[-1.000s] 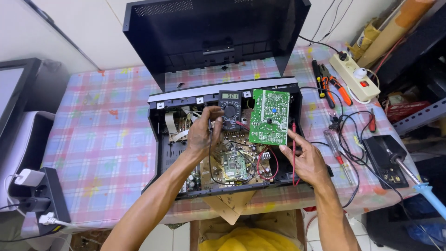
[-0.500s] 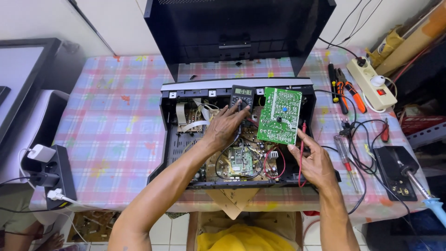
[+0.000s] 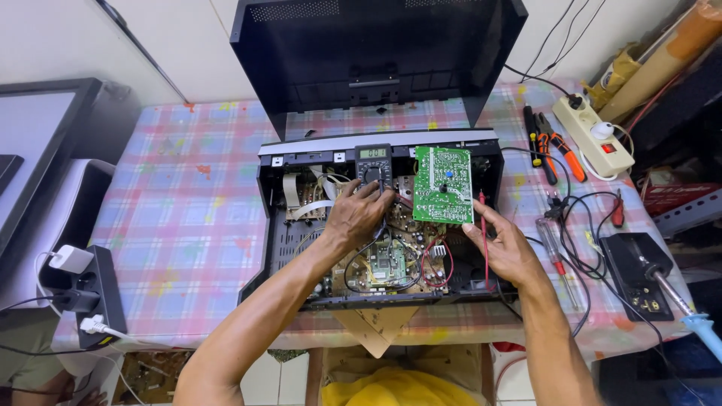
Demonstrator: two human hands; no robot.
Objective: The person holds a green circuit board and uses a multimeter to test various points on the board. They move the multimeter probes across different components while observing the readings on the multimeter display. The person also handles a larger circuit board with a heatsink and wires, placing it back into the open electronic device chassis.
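— Hands at work inside an opened black metal electronics chassis (image 3: pixel 280 248) on a pastel checked tablecloth (image 3: pixel 188 233). How much room at the edges?

— Little at the front: the chassis sits right at the table's near edge. Bare cloth lies open to its left. To its right the cloth is crowded with black cables (image 3: pixel 583 225).

— And the grips?

— The left hand (image 3: pixel 359 218) has its fingers curled on the dial of a small black digital multimeter (image 3: pixel 374 167) propped at the chassis's back wall. The right hand (image 3: pixel 505 244) pinches one thin red test probe (image 3: pixel 483 237), held upright just beside an upright green printed circuit board (image 3: pixel 444 184).

— Counts?

— One multimeter, one green board standing, one detached black cover (image 3: pixel 376 53) leaning behind. On the right: one white power strip (image 3: pixel 590 135), two orange-handled pliers (image 3: pixel 556 150), one blue-handled soldering iron (image 3: pixel 696 319).
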